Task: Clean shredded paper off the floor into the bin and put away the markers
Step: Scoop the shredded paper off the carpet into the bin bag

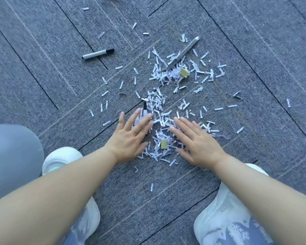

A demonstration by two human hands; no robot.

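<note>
White shredded paper [159, 106] lies scattered over the grey carpet, thickest in the middle. My left hand [131, 137] and my right hand [196, 144] lie flat on the strips with straight fingers, on either side of a small heap. A white marker with a black cap [97, 53] lies alone at the upper left. A second marker [145, 108] pokes out of the strips just beyond my left fingertips, partly buried. No bin is in view.
Two yellow binder clips sit among the strips, one between my hands [163, 144] and one farther off [184, 73]. A metal ruler [182, 53] lies at the far side of the pile. My white shoes [60, 160] flank the near edge.
</note>
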